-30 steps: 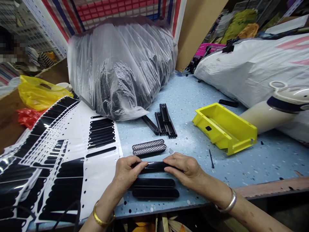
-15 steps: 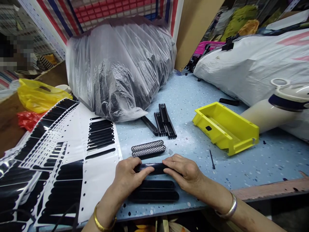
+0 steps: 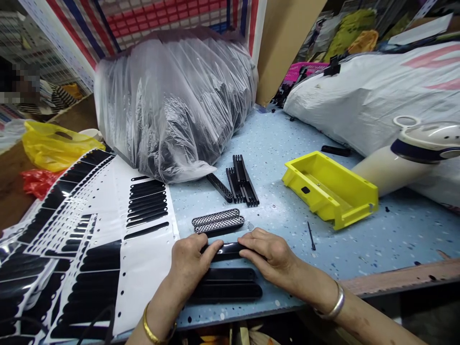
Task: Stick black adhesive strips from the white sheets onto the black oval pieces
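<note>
A long, glossy black plastic piece with rounded ends [image 3: 227, 252] lies crosswise between my hands. My left hand [image 3: 190, 261] is closed on its left end, thumb on top. My right hand [image 3: 269, 254] pinches the right end, its fingertips over the upper face. Just in front of my wrists rest two similar smooth black pieces [image 3: 226, 291], side by side and partly behind my left hand. Beyond my fingers sit two black pieces with a silvery lattice face [image 3: 218, 222]. Farther back, several slotted black strips [image 3: 241, 179] are stacked beside one dark lattice piece [image 3: 220, 187].
Sheets of black adhesive strips [image 3: 143, 258] cover the left side. A large plastic-wrapped bundle [image 3: 176, 105] stands behind. To the right are a yellow bin [image 3: 330, 191], a thin black pin-like piece [image 3: 311, 236], a cream-coloured lamp-like device [image 3: 388, 167] and a white sack [image 3: 359, 91].
The view has shifted slightly, so the table things appear a little farther left. My left thumb has moved up slightly on the black piece; both hands keep hold of it.
</note>
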{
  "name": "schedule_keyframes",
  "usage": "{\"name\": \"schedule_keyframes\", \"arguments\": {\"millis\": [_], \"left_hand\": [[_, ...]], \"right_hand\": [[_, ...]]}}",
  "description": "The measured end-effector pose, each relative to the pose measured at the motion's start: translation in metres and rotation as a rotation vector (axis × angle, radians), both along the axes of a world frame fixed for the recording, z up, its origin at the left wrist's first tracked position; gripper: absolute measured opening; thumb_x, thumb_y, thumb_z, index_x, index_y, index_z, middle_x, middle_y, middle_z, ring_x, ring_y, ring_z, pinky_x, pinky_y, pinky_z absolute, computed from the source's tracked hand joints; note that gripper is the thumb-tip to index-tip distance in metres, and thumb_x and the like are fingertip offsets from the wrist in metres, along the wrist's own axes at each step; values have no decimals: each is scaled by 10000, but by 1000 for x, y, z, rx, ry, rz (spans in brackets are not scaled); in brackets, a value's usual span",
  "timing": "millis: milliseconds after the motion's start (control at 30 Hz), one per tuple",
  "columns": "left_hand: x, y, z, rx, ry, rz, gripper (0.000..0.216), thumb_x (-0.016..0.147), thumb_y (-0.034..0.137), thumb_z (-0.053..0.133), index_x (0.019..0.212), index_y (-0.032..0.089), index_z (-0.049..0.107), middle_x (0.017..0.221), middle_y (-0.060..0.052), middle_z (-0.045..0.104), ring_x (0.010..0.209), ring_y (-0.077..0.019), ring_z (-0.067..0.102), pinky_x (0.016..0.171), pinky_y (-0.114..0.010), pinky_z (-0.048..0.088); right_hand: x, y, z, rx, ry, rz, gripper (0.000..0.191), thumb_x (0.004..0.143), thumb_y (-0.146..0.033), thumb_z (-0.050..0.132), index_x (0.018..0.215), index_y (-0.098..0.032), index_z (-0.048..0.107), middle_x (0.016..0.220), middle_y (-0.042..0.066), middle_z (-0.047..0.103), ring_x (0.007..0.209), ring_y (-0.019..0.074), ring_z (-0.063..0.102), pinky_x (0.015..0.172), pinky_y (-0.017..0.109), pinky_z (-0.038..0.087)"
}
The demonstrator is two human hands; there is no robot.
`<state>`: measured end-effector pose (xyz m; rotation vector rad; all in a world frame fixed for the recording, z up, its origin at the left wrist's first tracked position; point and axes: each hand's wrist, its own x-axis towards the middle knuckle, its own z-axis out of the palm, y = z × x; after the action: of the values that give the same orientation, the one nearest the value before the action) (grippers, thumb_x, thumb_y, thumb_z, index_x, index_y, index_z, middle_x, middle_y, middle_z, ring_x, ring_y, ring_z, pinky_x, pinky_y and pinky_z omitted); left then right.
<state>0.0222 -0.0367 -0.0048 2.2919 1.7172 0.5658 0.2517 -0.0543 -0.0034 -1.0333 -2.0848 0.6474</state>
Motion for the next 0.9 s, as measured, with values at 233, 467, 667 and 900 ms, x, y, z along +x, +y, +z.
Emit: {"name": "schedule_keyframes", "arguments": {"millis": [233,467,667,900], "left_hand": [[-7,-5,6,56,3,-135,380,969,396,502,723,194,708,605,-39,641,546,-155,604,544,-250,408],[-8,-14,24,362,-48,-325,297,895,403,640,1027,140,683,891,-121,730,732,-237,657,638,-347,538],[12,-7,23,270,-34,-421,83,818,195,686,886,154,662,806,-90,716,687,-264,629,612,-418,528],[11,-3,10,163,-141,-399,106,745,75,694,756,167,642,721,-56,679,675,-238,633,625,-372,531]], "right_hand": [[0,1,4,0,-45,0,180,937,-203,593,1048,-153,725,855,88,743,809,207,667,736,360,583],[-2,4,7,48,-43,-8,144,912,-192,620,1000,-165,731,824,67,754,776,199,683,726,346,581],[-4,0,9,108,-90,-29,153,912,-146,590,995,-156,718,869,71,769,790,210,711,743,348,588],[-9,0,13,339,-126,-21,213,911,-84,528,1036,-141,690,906,106,763,791,231,706,693,375,585]]}}
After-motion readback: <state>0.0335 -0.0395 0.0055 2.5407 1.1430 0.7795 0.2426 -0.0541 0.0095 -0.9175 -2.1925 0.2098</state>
